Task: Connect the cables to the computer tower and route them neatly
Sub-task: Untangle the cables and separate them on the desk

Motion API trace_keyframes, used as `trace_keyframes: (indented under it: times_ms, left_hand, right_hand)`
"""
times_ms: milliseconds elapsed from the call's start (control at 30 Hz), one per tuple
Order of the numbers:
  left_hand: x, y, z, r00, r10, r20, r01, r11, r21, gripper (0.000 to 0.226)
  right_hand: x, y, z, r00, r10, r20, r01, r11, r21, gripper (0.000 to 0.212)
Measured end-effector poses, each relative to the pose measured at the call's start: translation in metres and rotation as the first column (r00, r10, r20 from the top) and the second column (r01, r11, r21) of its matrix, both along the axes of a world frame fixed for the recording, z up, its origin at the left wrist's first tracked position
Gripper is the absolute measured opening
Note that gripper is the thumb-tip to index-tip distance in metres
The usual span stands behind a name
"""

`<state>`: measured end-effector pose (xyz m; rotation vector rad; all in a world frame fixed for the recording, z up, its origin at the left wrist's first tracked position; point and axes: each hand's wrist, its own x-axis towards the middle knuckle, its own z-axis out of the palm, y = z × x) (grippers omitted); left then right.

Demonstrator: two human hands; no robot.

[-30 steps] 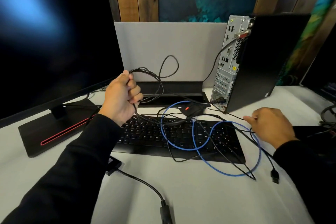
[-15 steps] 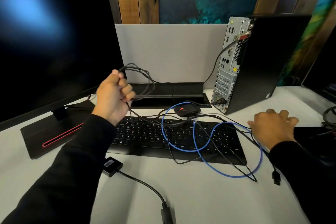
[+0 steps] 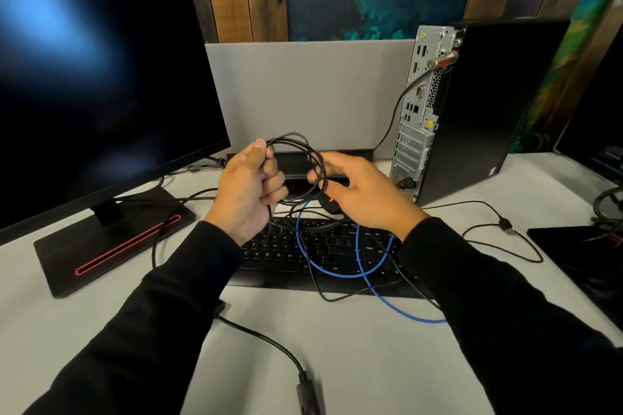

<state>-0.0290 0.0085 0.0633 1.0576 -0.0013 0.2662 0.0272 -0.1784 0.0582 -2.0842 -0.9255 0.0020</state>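
Head view: no legible writing on computer tower (image 3: 499, 104); keyboard (image 3: 323, 256) legends blurred

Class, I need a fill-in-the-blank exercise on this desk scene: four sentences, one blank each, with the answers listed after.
1. The left hand grips a coil of ____ cable.
2. A ____ cable loops over the keyboard.
3. The computer tower stands to the ____ of the monitor.
4. The right hand reaches toward the coil with its fingers ____.

Missing words: black; blue; right; open
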Motion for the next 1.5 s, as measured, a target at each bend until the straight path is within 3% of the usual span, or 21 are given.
trace_keyframes:
  times_ms: [67, 133, 300, 433, 533, 633, 700, 733, 800, 867, 1000, 1100, 1200, 1300, 1367, 1500]
  left_hand:
    - [0.001, 0.007, -0.002, 1.000, 0.022, -0.011, -0.022, 0.999, -0.034, 0.035]
    - [0.003, 0.013, -0.005, 0.999, 0.038, -0.023, -0.038, 0.999, -0.018, 0.034]
    - [0.005, 0.010, -0.013, 0.999, -0.014, -0.043, 0.025, 0.964, 0.266, 0.035]
    - [0.002, 0.016, -0.015, 1.000, 0.010, 0.020, -0.020, 0.784, 0.620, 0.034]
    - [0.004, 0.014, -0.020, 0.996, 0.048, 0.079, -0.090, 0.663, 0.743, 0.034]
    - [0.007, 0.007, -0.023, 0.993, 0.095, 0.074, -0.119, 0.688, 0.716, 0.033]
    - [0.008, 0.003, -0.021, 0.993, 0.119, 0.012, -0.104, 0.810, 0.577, 0.032]
    - [0.007, 0.001, -0.018, 0.994, 0.109, -0.022, -0.086, 0.876, 0.474, 0.031]
    - [0.005, -0.001, -0.013, 0.996, 0.067, -0.061, -0.046, 0.955, 0.294, 0.029]
    - [0.003, -0.003, -0.011, 0.997, 0.021, -0.071, -0.008, 0.984, 0.179, 0.028]
    - [0.003, -0.008, -0.012, 0.994, -0.092, -0.055, 0.096, 0.992, 0.079, 0.027]
    - [0.003, -0.007, -0.013, 0.987, -0.157, -0.030, 0.159, 0.984, 0.080, 0.024]
    - [0.001, -0.008, -0.015, 0.981, -0.192, -0.003, 0.191, 0.973, 0.127, 0.021]
    - [-0.001, -0.014, -0.019, 0.980, -0.199, -0.004, 0.195, 0.959, 0.204, 0.018]
    - [-0.002, -0.018, -0.019, 0.978, -0.207, -0.024, 0.207, 0.951, 0.231, 0.016]
    - [-0.005, -0.019, -0.018, 0.969, -0.241, -0.059, 0.247, 0.951, 0.184, 0.019]
  right_hand:
    - [0.001, -0.003, -0.006, 0.992, -0.005, -0.125, 0.027, 0.985, 0.172, 0.020]
    - [0.000, -0.013, -0.014, 0.989, -0.053, -0.135, 0.090, 0.955, 0.283, 0.020]
    - [0.001, -0.037, -0.011, 0.955, -0.297, 0.004, 0.284, 0.920, 0.271, 0.016]
    - [0.011, -0.047, -0.004, 0.913, -0.407, 0.027, 0.378, 0.870, 0.317, 0.031]
    - [0.009, -0.045, 0.007, 0.931, -0.337, -0.144, 0.366, 0.831, 0.419, 0.033]
    - [-0.004, -0.041, 0.017, 0.950, 0.037, -0.312, 0.160, 0.797, 0.582, 0.024]
    - [-0.015, -0.037, 0.014, 0.925, 0.225, -0.306, -0.025, 0.841, 0.540, 0.022]
    - [-0.021, -0.035, 0.011, 0.921, 0.257, -0.292, -0.107, 0.889, 0.446, 0.019]
    - [-0.026, -0.029, 0.003, 0.951, 0.197, -0.237, -0.166, 0.975, 0.146, 0.015]
    - [-0.024, -0.023, -0.005, 0.982, 0.065, -0.175, -0.076, 0.996, -0.056, 0.014]
    - [-0.020, -0.012, -0.007, 0.979, -0.159, -0.128, 0.164, 0.986, 0.027, 0.012]
    - [-0.018, -0.004, -0.007, 0.939, -0.232, -0.254, 0.288, 0.933, 0.214, 0.030]
    - [-0.014, 0.002, -0.010, 0.863, -0.263, -0.430, 0.411, 0.861, 0.299, 0.039]
    - [-0.012, 0.004, -0.011, 0.783, -0.236, -0.576, 0.418, 0.885, 0.205, 0.025]
    - [-0.013, 0.004, -0.008, 0.808, -0.245, -0.536, 0.376, 0.915, 0.149, 0.006]
    - [-0.013, 0.002, 0.001, 0.888, -0.270, -0.372, 0.309, 0.950, 0.047, 0.012]
